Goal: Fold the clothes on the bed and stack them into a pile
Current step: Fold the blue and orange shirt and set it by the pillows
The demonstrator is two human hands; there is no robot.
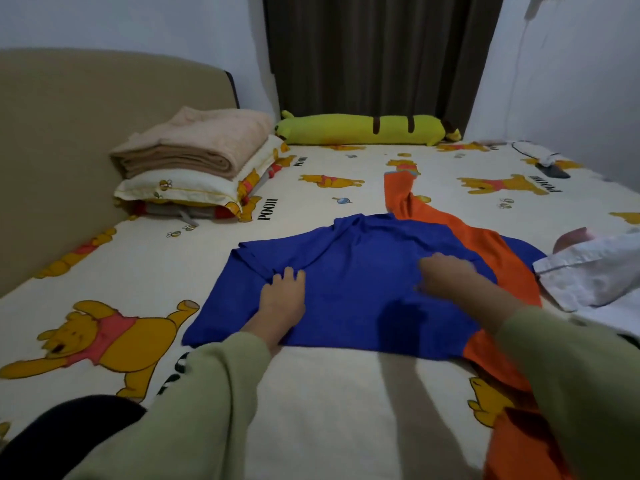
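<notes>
blue fabric, a blue garment [363,306], lies spread on the bed [329,393] and serves as the landmark. nearest, two green sleeves reach onto it: the left hand [282,299] lies flat with fingers spread on its left part, beside a fold; the right hand [446,275] rests on its right part, blurred, fingers seemingly loose, so its hold is hard to make out. an orange garment [502,271] runs under the blue one's right side, partly hidden and cut off below. right of it, a white garment [595,271] leaves the picture edge. beyond and left, a folded beige blanket [194,147] sits on pillows [180,188]; farther back lies a yellow-green plush bolster [363,129].
</notes>
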